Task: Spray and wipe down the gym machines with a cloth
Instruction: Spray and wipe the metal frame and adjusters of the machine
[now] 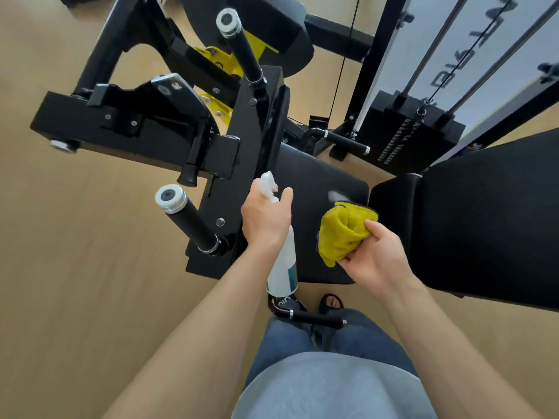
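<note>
My left hand (266, 219) grips the neck of a white spray bottle (282, 267), whose nozzle points away from me over the black seat pad (320, 182) of a gym machine. My right hand (375, 255) holds a bunched yellow cloth (344, 231) just above the seat's right part. The black backrest pad (484, 222) lies to the right of the cloth. A pale wet-looking patch (335, 195) shows on the seat just beyond the cloth.
Two black foam-covered handles (187, 219) (242, 46) with silver end caps jut from the machine's black frame (127, 131) at left. A weight stack (414, 131) with guide rods stands at the back right. A low handle (311, 317) sits by my feet. Wood floor surrounds everything.
</note>
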Motion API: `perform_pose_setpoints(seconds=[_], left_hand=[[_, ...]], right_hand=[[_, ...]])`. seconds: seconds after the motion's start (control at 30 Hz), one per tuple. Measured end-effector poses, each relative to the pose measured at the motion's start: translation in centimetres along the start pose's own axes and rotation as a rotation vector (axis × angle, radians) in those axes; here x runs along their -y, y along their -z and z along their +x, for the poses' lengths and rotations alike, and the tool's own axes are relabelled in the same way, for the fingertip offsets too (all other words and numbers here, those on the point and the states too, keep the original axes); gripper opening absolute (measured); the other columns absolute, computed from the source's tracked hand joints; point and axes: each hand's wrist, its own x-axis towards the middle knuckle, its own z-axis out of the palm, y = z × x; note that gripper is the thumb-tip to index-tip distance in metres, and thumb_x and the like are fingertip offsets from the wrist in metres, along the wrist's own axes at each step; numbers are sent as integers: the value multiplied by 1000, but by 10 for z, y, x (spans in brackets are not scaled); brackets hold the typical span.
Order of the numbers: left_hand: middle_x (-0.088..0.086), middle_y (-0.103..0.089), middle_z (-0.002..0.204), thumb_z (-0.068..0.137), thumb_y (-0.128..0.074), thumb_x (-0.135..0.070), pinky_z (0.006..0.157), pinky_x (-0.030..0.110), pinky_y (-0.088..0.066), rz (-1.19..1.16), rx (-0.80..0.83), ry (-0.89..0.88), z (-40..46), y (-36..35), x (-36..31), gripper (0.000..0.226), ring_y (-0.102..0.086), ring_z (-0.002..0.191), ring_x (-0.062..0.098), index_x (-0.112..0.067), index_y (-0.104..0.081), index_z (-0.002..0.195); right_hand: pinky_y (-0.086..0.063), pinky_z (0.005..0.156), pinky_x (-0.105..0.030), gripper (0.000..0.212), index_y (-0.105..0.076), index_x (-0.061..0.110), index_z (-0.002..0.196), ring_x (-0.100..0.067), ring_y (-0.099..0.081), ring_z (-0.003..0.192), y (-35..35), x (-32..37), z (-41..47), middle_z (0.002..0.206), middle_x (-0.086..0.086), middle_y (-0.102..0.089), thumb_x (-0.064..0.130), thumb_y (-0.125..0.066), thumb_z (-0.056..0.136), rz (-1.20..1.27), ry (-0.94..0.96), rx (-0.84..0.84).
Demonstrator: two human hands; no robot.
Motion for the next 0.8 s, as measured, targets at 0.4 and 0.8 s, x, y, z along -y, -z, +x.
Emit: perform_pose_setpoints(seconds=[0.4, 0.8], left_hand=[[-6, -63, 83, 87, -64, -46, 71, 46, -61, 33, -32, 12, 51, -29, -43, 24, -71, 71, 25, -24, -55, 91], [10, -68, 71, 93, -73, -28, 65, 14, -47, -153, -34, 301, 42, 8, -59, 12, -63, 60, 2, -33, -67, 102]], right_hand=[[-33, 116, -55, 61, -47, 19, 148, -32, -49, 136, -94, 63, 96, 146, -8, -55, 56, -26, 104, -273, -19, 201], [-29, 108, -41, 58, -32, 29, 152, -22, -41, 130, -221, 57, 182, 144, 2, -41, 55, -30, 100, -495, 161, 40]])
